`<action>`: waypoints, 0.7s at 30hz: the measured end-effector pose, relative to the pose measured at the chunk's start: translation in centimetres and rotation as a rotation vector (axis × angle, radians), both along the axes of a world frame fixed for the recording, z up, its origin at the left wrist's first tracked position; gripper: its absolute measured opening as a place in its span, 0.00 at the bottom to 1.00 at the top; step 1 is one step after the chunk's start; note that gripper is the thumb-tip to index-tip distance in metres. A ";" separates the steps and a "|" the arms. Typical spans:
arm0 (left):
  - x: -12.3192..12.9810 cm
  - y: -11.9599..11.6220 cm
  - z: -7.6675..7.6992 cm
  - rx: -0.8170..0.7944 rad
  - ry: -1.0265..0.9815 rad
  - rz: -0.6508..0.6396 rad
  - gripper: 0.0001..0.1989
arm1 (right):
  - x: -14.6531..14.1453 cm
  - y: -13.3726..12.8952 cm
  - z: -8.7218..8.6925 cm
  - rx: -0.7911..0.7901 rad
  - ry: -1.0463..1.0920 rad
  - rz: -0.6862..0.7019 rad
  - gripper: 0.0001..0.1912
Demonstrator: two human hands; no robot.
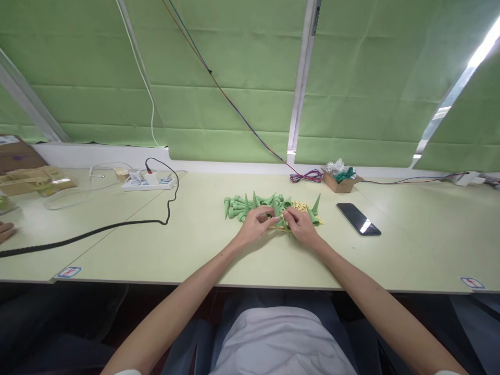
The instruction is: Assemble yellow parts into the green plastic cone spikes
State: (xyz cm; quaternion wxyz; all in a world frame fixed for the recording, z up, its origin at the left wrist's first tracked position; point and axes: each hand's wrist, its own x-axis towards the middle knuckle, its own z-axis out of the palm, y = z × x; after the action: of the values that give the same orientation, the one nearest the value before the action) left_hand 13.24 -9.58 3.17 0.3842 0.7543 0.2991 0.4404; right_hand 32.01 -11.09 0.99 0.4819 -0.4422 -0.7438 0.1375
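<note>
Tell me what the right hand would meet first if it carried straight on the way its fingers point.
Most likely the upright green cone just ahead of the right hand, between it and the left hand; depth is unclear from this single view.

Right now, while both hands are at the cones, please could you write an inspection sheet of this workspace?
Surface: pale table, seam on the left.
Parts: green cones, piled; small yellow pieces at their right.
Clutter: phone right of the cones; open box beyond it, holding crumpled plastic.
Hands: left hand and right hand at the cones, close together; grip unclear.
Cables: black cable runs from far left to a power strip; coiled wires beyond the cones.
Surroundings: green blinds; another person's hand at far left.
</note>
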 end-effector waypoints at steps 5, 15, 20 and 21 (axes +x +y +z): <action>0.0 0.0 -0.3 0.078 0.004 0.046 0.13 | -0.1 -0.1 0.1 -0.002 -0.008 -0.010 0.22; 0.0 0.2 -0.3 0.212 0.064 0.077 0.10 | -0.1 0.1 0.0 0.010 -0.028 -0.022 0.21; 0.2 0.4 -0.5 0.239 0.085 0.120 0.12 | -0.2 0.2 -0.1 0.014 -0.013 -0.042 0.20; 0.3 0.5 -0.6 0.240 0.089 0.129 0.13 | -0.2 0.2 -0.1 0.014 -0.012 -0.046 0.20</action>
State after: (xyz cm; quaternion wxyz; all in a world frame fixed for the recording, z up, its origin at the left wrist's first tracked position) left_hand 13.50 -9.11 2.58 0.2481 0.7929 0.3090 0.4628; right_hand 31.79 -10.85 0.85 0.4835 -0.4567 -0.7373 0.1186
